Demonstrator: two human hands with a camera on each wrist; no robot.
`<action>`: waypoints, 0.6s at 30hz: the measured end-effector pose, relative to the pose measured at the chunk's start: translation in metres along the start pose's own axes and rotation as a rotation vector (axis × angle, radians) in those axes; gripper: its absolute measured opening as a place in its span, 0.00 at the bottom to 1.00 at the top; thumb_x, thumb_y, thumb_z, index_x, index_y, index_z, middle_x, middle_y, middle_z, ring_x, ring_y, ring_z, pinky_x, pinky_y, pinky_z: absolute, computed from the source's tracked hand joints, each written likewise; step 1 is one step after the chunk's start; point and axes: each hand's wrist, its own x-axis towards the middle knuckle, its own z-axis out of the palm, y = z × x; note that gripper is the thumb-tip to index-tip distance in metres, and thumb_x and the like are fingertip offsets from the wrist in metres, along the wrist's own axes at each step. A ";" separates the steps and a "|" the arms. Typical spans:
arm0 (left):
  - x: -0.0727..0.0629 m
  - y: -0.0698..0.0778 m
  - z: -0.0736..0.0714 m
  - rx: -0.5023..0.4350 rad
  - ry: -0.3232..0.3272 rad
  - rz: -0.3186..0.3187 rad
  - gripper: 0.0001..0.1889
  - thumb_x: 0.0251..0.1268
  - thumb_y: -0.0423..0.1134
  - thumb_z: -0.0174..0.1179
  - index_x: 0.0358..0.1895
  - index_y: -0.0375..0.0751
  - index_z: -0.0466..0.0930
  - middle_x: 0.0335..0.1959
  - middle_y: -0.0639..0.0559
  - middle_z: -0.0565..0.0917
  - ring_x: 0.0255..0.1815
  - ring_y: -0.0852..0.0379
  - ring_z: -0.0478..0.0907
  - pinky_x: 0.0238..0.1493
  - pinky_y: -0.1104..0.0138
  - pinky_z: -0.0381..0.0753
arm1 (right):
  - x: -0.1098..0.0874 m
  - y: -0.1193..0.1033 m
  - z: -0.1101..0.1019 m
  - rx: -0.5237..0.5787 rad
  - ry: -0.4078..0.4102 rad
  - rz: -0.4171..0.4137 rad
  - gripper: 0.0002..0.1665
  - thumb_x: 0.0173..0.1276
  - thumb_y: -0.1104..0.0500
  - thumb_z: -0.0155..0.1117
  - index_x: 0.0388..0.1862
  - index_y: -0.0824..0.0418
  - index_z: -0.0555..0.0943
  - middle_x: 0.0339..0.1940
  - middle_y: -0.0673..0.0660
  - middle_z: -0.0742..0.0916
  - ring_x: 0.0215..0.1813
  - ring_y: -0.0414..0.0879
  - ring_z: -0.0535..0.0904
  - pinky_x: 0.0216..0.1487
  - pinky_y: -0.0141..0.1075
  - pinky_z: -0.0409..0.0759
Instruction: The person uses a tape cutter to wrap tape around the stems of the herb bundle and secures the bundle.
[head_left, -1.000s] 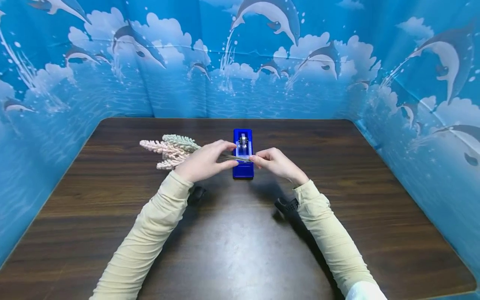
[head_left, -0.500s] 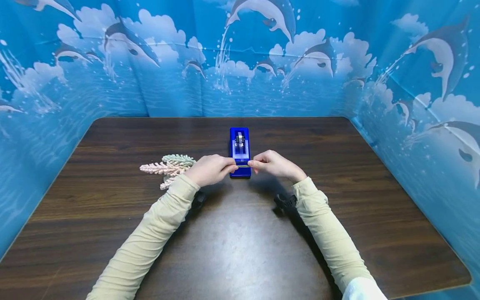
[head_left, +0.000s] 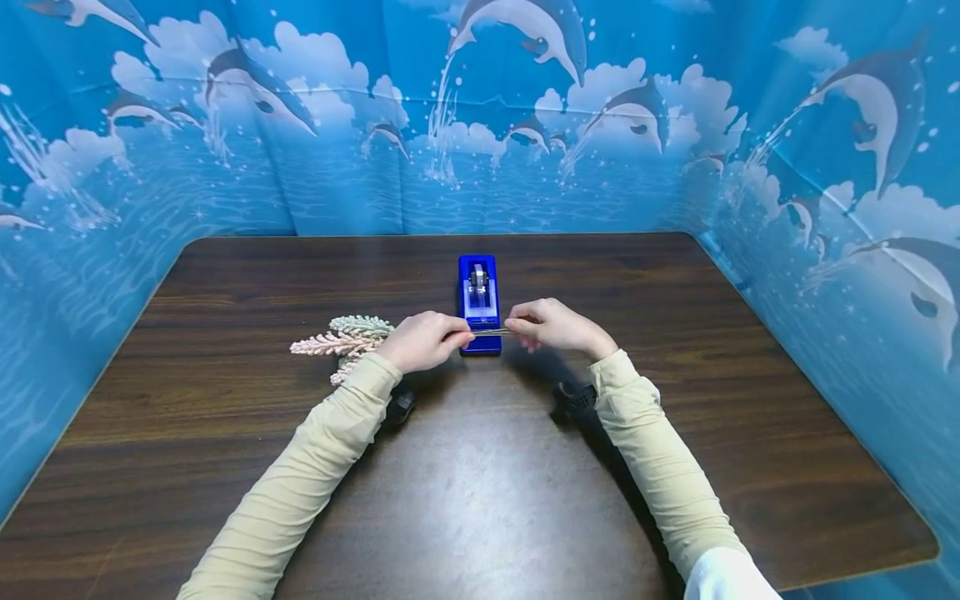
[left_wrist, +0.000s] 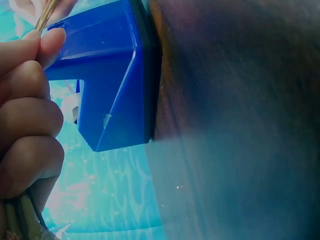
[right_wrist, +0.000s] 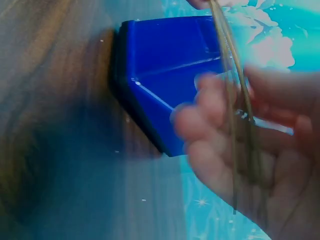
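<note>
A bunch of pink and pale green flower sprigs (head_left: 337,343) points left, partly behind my left hand (head_left: 426,340). That hand pinches their thin stems (right_wrist: 227,45) between thumb and forefinger, its other fingers curled. The stems run rightward across the front of a blue tape dispenser (head_left: 478,292), close over it. My right hand (head_left: 558,327) is at the stem ends, fingers loosely bent. In the right wrist view the stems pass in front of this blurred hand (right_wrist: 235,135), thumb apart from the fingers. The left wrist view shows the dispenser's blue side (left_wrist: 110,65) beside the left fingers.
The dispenser stands on a dark wooden table (head_left: 480,467) near its far edge. A blue curtain (head_left: 337,183) printed with dolphins surrounds the table's back and sides. Dark wrist devices (head_left: 573,398) sit under both forearms.
My left hand went from spread fingers to pinching the stems. The flowers and stems moved nearer me, toward the dispenser's front end. My right hand's fingers loosened and shifted slightly right.
</note>
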 end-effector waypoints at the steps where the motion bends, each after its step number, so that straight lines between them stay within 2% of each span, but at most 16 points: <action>1: 0.000 0.000 0.000 -0.001 0.000 -0.002 0.11 0.71 0.41 0.55 0.28 0.45 0.81 0.21 0.57 0.80 0.22 0.60 0.72 0.29 0.63 0.74 | 0.000 0.000 -0.001 -0.030 0.047 -0.002 0.16 0.77 0.56 0.51 0.36 0.66 0.81 0.25 0.54 0.82 0.28 0.45 0.77 0.33 0.37 0.77; 5: 0.000 -0.002 0.001 -0.001 -0.007 -0.019 0.11 0.71 0.41 0.55 0.29 0.45 0.82 0.23 0.55 0.82 0.24 0.59 0.74 0.31 0.61 0.75 | 0.005 -0.003 -0.002 -0.099 0.273 0.016 0.14 0.75 0.57 0.53 0.39 0.63 0.84 0.35 0.57 0.86 0.36 0.46 0.77 0.41 0.39 0.74; 8: -0.001 -0.004 0.001 -0.005 -0.020 -0.036 0.11 0.71 0.42 0.55 0.31 0.45 0.83 0.24 0.55 0.83 0.25 0.59 0.74 0.32 0.61 0.75 | 0.011 -0.013 0.001 -0.079 0.365 0.055 0.15 0.74 0.56 0.55 0.38 0.63 0.85 0.37 0.58 0.87 0.36 0.47 0.76 0.40 0.38 0.72; 10: -0.001 -0.005 0.001 -0.009 -0.025 -0.047 0.11 0.71 0.42 0.55 0.32 0.45 0.84 0.23 0.55 0.82 0.25 0.59 0.74 0.31 0.61 0.75 | 0.016 -0.019 0.003 -0.058 0.366 0.079 0.16 0.73 0.55 0.56 0.37 0.63 0.86 0.36 0.58 0.87 0.32 0.45 0.74 0.37 0.35 0.71; 15: -0.001 -0.004 0.001 -0.035 -0.036 -0.062 0.12 0.72 0.43 0.54 0.33 0.44 0.84 0.21 0.57 0.78 0.23 0.60 0.71 0.29 0.64 0.71 | 0.024 -0.025 0.012 -0.010 0.299 0.125 0.18 0.70 0.53 0.60 0.27 0.64 0.85 0.16 0.50 0.77 0.22 0.40 0.63 0.26 0.31 0.61; 17: -0.001 -0.003 0.000 -0.045 -0.035 -0.066 0.12 0.72 0.43 0.54 0.34 0.44 0.85 0.21 0.57 0.78 0.23 0.60 0.71 0.29 0.65 0.71 | 0.027 -0.025 0.016 0.034 0.301 0.148 0.17 0.68 0.54 0.62 0.26 0.65 0.84 0.15 0.46 0.72 0.21 0.39 0.62 0.25 0.31 0.59; 18: -0.002 -0.003 0.000 -0.049 -0.034 -0.067 0.12 0.72 0.44 0.54 0.34 0.44 0.85 0.21 0.57 0.78 0.23 0.60 0.70 0.29 0.65 0.70 | 0.028 -0.026 0.018 0.063 0.306 0.162 0.16 0.67 0.54 0.64 0.26 0.65 0.85 0.15 0.45 0.73 0.22 0.39 0.63 0.25 0.30 0.60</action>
